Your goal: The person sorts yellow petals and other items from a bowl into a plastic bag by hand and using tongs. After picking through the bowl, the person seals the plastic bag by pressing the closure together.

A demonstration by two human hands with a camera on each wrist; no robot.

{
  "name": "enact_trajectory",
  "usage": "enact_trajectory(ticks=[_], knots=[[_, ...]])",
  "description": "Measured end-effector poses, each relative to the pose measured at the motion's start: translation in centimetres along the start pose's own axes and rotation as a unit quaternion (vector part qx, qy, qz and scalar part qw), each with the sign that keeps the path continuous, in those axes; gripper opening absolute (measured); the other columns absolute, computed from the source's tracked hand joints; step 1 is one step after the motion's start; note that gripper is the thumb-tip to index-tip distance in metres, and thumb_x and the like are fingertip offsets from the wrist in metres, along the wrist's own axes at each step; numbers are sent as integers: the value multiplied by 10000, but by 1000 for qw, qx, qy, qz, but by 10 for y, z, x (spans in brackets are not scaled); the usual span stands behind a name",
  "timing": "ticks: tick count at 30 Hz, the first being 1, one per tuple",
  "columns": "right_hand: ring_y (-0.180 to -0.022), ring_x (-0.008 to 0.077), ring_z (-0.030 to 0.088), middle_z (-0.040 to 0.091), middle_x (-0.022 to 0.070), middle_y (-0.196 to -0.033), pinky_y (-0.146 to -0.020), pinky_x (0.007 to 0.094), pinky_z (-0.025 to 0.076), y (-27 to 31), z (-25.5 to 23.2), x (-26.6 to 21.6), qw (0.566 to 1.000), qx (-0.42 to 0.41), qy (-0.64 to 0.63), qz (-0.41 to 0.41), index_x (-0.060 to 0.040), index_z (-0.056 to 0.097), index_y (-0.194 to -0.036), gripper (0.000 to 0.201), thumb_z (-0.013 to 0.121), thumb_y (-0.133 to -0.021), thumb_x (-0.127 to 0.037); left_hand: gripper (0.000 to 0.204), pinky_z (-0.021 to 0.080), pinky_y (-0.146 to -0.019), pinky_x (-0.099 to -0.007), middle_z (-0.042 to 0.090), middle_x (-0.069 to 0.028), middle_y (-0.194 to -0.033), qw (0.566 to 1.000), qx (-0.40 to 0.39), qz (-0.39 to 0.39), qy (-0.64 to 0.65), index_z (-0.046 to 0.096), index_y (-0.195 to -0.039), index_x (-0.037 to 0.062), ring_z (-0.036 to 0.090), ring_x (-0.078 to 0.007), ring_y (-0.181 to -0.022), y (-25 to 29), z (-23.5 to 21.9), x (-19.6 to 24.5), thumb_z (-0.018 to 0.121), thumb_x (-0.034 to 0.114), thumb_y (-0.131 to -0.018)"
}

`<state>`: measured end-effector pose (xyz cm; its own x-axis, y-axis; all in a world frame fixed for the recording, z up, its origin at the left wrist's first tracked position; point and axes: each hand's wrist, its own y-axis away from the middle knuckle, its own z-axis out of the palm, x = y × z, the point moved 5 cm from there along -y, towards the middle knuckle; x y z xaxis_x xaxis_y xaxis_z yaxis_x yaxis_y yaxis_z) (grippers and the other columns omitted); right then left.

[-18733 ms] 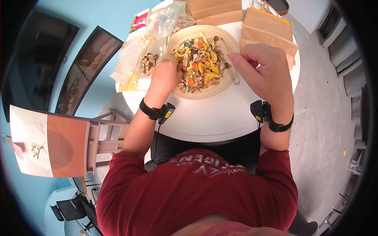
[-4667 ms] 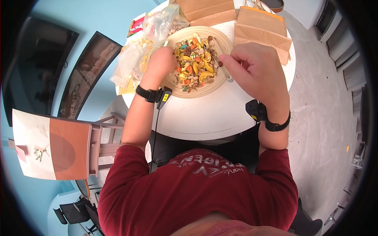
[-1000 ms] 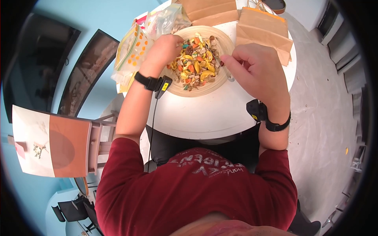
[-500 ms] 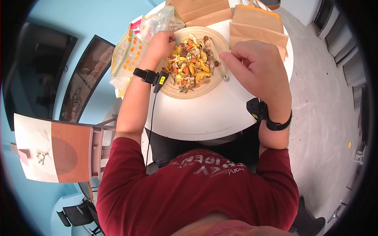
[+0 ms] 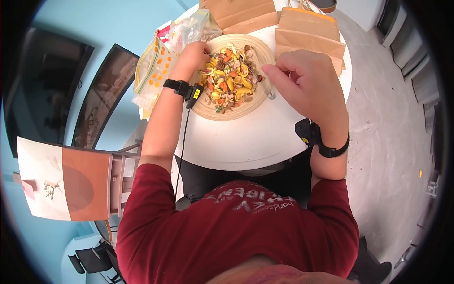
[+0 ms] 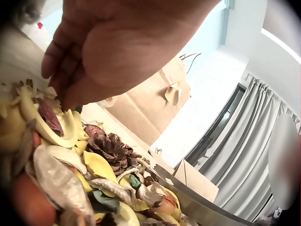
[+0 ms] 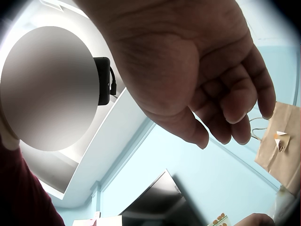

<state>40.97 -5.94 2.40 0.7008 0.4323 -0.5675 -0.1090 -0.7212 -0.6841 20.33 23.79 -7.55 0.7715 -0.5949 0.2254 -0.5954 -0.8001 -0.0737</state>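
In the head view a round pale wooden plate [image 5: 208, 111] bears a heap of potpourri [image 5: 231, 80], with yellow curled pieces, orange bits, dried petals and shells. My left hand [image 5: 191, 59] reaches over the plate's left side, fingertips bent down at the heap's edge. In the left wrist view the left hand's thumb and fingers come together beside a dark red petal [image 6: 51, 117], near a pine cone [image 6: 113, 149]. I cannot tell whether they pinch a piece. My right hand [image 5: 309, 83] hovers at the plate's right, fingers loosely curled, nothing seen between them in the right wrist view.
A zip bag with orange dots [image 5: 158, 66] and a clear bag [image 5: 194, 29] lie left of the plate. Brown paper bags [image 5: 309, 35] stand behind and to the right. A small clear strip [image 5: 270, 91] rests at the plate's right rim, on the white table [image 5: 236, 149].
Over the last seconds my left hand moves from the plate's left side toward its far left. A green bit showing at its fingertips half a second ago is out of sight. The right hand hardly moves.
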Motion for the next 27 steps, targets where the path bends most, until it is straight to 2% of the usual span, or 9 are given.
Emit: enact_trajectory(ticks=[3, 6, 10, 13, 16, 19, 22, 27], knots=[[-515, 222, 482, 529, 95, -582, -517, 362, 365, 1, 2, 2, 1000, -8, 7, -9, 19, 644, -720, 300, 774, -905, -178, 201, 583, -832, -423, 763, -196, -964, 1000, -23, 2, -2, 780, -975, 39, 732, -372, -926, -3, 4, 0, 775, 75, -777], [-524, 333, 524, 510, 149, -557, -522, 427, 405, -1, 0, -1, 1000, 4, 1, -2, -3, 574, -639, 359, 748, -896, -185, 203, 581, -831, -420, 761, -202, -969, 999, -43, 0, -5, 777, -974, 35, 732, -369, -933, -6, 9, 0, 769, 75, -775], [-527, 335, 529, 520, 152, -562, -525, 425, 411, -1, -1, -1, 1000, -2, 3, 6, -3, 579, -641, 349, 744, -893, -180, 179, 578, -827, -423, 751, -216, -964, 998, -55, 11, -26, 769, -960, 28, 726, -379, -930, -4, 11, 3, 741, 78, -790], [-527, 334, 528, 522, 153, -562, -524, 424, 410, -1, 1, 1, 1000, 0, 0, 6, -2, 582, -643, 346, 740, -894, -181, 167, 562, -741, -396, 742, -185, -866, 997, -30, 56, -41, 748, -940, -11, 721, -297, -804, -5, 12, 3, 745, 103, -819], [-529, 334, 528, 520, 153, -561, -525, 425, 410, -1, 1, 1, 1000, 0, 2, 5, 0, 584, -645, 347, 737, -897, -184, 129, 572, -817, -443, 738, -230, -931, 1000, 0, 3, 30, 751, -916, 20, 712, -411, -891, -1, 7, -1, 712, 102, -823], [-531, 336, 529, 520, 154, -561, -528, 427, 413, -1, 3, 0, 1000, -7, 5, 5, 1, 584, -644, 352, 736, -900, -188, 130, 572, -818, -446, 737, -234, -921, 999, 33, 10, 32, 743, -916, 14, 713, -411, -891, 1, -3, 1, 706, 115, -843], [-532, 339, 530, 521, 155, -563, -531, 429, 417, -2, 4, -1, 1000, -11, 5, 4, 1, 583, -642, 357, 736, -902, -190, 148, 555, -730, -387, 742, -166, -847, 998, 42, 30, 29, 726, -959, -8, 707, -274, -771, 1, -4, 3, 709, 118, -884], [-533, 341, 534, 528, 157, -571, -533, 433, 419, -2, 5, -2, 1000, -8, 2, -2, -1, 588, -645, 358, 737, -905, -195, 156, 550, -733, -367, 733, -138, -834, 997, 8, 25, 70, 723, -975, -13, 697, -231, -774, -4, 7, 2, 713, 116, -888]])
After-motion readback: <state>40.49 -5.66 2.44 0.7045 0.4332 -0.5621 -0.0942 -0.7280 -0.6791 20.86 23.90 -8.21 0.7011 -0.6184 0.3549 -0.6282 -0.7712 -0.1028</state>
